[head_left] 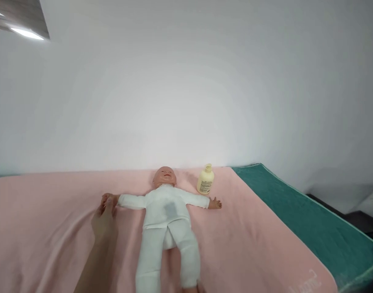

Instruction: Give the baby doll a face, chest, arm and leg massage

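Observation:
A baby doll [166,207] with a bare head and a white padded body lies face up, its arms spread out and a grey patch on its chest. My left hand [103,217] reaches in from the bottom and is closed around the doll's hand [110,198] at the left. The doll's other hand [215,203] lies open on the pink cloth. At the bottom edge, beside the doll's foot [190,289], a small skin-toned patch shows; it may be a fingertip of my right hand, mostly out of frame.
Beside the doll's head, a pale yellow pump bottle [205,181] stands on the pink cloth [241,240]. A green cover [308,219] shows along the right side. Behind is a plain pale wall [174,81], and dark objects [354,219] sit at the far right.

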### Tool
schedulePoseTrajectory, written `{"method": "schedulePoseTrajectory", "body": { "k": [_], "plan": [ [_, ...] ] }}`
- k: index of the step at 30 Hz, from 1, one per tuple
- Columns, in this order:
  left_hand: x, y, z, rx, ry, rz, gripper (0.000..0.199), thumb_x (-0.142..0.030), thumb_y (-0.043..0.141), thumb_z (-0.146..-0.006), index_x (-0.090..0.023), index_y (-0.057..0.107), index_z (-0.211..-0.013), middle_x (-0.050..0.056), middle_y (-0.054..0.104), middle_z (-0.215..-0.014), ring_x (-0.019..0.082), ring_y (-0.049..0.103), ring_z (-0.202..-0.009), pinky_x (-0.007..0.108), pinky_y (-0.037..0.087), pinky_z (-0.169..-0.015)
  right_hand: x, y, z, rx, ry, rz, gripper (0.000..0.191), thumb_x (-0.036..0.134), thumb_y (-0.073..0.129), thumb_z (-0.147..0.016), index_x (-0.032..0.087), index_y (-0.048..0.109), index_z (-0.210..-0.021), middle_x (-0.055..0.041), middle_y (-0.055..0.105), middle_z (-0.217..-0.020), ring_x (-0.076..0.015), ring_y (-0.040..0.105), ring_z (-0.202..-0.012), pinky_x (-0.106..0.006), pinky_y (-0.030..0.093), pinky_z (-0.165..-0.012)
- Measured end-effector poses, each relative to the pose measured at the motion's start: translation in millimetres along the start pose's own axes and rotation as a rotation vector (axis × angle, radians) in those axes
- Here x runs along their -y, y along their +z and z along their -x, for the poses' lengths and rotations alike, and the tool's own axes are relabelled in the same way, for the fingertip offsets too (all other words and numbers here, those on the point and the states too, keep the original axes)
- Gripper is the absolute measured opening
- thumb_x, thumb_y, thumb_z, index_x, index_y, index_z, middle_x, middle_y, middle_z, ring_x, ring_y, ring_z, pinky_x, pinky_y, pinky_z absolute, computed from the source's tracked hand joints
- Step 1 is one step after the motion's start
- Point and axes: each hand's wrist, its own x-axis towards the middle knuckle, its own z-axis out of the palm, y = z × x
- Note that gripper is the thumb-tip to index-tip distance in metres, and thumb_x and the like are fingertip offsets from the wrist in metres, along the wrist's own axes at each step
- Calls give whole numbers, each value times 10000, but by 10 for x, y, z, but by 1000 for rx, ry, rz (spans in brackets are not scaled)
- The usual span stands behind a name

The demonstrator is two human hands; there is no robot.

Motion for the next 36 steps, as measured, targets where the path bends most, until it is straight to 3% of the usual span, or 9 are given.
{"method": "schedulePoseTrajectory", "body": {
  "k": [4, 5, 8, 14, 18, 23, 26, 29, 36],
  "plan": [
    [-94, 86, 81, 28, 130, -42, 468, -431, 632, -821, -198, 581, -1224, 72, 610, -1268, 207, 575, -1167, 387, 462, -1011, 173, -423, 996, -50, 55, -30, 317, 435, 566, -936, 308, 560, -1227, -75, 529, -1296, -257, 542, -1120, -430, 523, -888],
    [-129, 101, 109, 49, 168, -66, 468, -429, 645, -807, -201, 591, -1213, 69, 621, -1255, 210, 583, -1158, 387, 457, -1018, 215, -531, 1245, -58, 64, -35, 384, 432, 537, -955, 242, 517, -1288, -101, 523, -1305, -267, 550, -1119, -470, 516, -895],
    [-229, 121, 206, 185, 260, -153, 422, -403, 699, -745, -204, 662, -1116, 63, 682, -1147, 236, 628, -1083, 415, 478, -995, 300, -751, 1702, -64, 100, -48, 393, 398, 395, -1009, 282, 430, -1382, -90, 537, -1319, -247, 518, -1204, -403, 500, -954],
    [-247, 156, 448, 640, 422, -342, 333, -359, 791, -624, -253, 752, -938, 45, 729, -1046, 277, 636, -1057, 457, 464, -1007, 272, -689, 1383, 30, 124, -118, 368, 344, 390, -1006, 323, 436, -1369, -19, 540, -1340, -229, 485, -1249, -358, 459, -997],
    [-177, 207, 520, 957, 558, -379, 254, -315, 787, -647, -305, 767, -900, 29, 725, -1061, 256, 623, -1080, 427, 463, -1012, 234, -605, 1207, 35, 141, -125, 368, 354, 379, -1009, 312, 435, -1369, -23, 567, -1301, -231, 523, -1204, -351, 480, -959],
    [-111, 227, 507, 1105, 598, -424, 150, -268, 712, -739, -337, 769, -859, 24, 727, -1055, 251, 617, -1090, 447, 461, -1001, 219, -569, 1264, 15, 139, -128, 378, 362, 380, -1010, 314, 419, -1383, -15, 548, -1326, -221, 511, -1218, -334, 470, -968],
    [-115, 204, 517, 1103, 561, -426, 158, -234, 712, -724, -338, 772, -828, 15, 729, -1045, 245, 622, -1084, 440, 446, -1024, 234, -550, 1336, -14, 129, -124, 390, 372, 376, -1010, 310, 409, -1393, -23, 544, -1332, -215, 514, -1217, -330, 471, -972],
    [-157, 154, 527, 989, 474, -396, 181, -241, 722, -712, -315, 768, -871, 16, 721, -1071, 240, 625, -1086, 421, 463, -1016, 280, -545, 1454, -67, 144, -118, 404, 379, 377, -1009, 294, 406, -1403, -36, 515, -1370, -219, 465, -1270, -350, 437, -1023],
    [-191, 58, 332, 331, 207, -128, 431, -358, 744, -723, -237, 671, -1130, 44, 683, -1164, 241, 618, -1114, 427, 469, -1026, 230, -577, 2048, -135, 197, -106, 454, 422, 437, -978, 336, 392, -1422, -37, 493, -1395, -244, 462, -1278, -403, 435, -1045]
  ]
}}
